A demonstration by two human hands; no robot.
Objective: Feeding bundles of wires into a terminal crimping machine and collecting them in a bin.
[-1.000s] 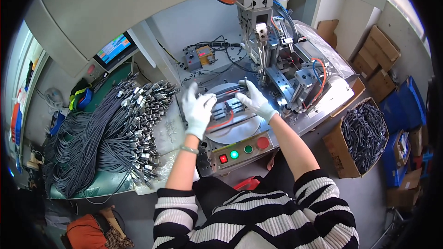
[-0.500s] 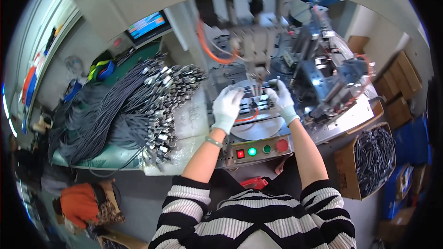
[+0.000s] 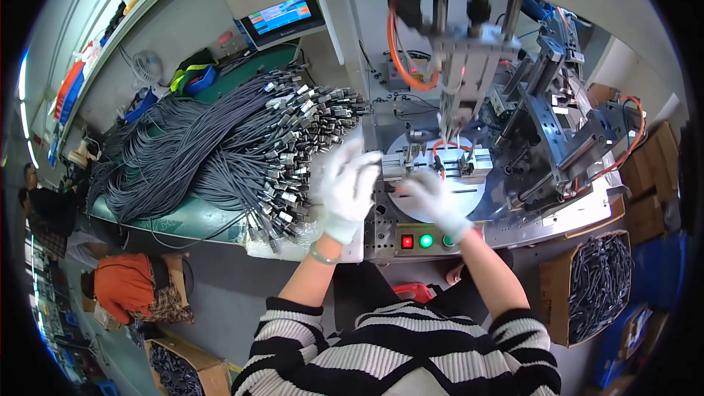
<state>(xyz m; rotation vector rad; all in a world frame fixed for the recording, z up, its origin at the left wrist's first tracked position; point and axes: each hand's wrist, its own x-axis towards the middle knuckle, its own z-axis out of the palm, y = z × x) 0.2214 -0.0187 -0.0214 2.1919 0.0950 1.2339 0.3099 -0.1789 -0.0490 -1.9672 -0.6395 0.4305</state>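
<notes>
My gloved hands are apart at the front of the metal worktop (image 3: 517,233). My left hand (image 3: 346,185) is raised near its left edge, fingers partly curled and pointing up and rightward; my right hand (image 3: 438,202) is over the front part of the round plate (image 3: 475,202), fingers pointing back and to the left. Both are blurred, so I cannot tell whether either one holds anything.

The metal fixture sits on that plate, near the worktop's front left corner. Its long axis runs left to right, roughly along the front edge: the left block (image 3: 394,167) lies toward the plate's left rim, the right block (image 3: 480,163) at its right rim. The press head (image 3: 469,66) stands over the middle.

To my left, grey cables (image 3: 176,147) are heaped on the green worktop (image 3: 220,229). Their lengths curve mainly from its left side toward its right edge, and most of the metal-ended connectors (image 3: 293,154) are bunched there, many pointing rightward at the machine. The lit green button (image 3: 426,241) is on the front panel, beside the red switch (image 3: 407,241).
</notes>
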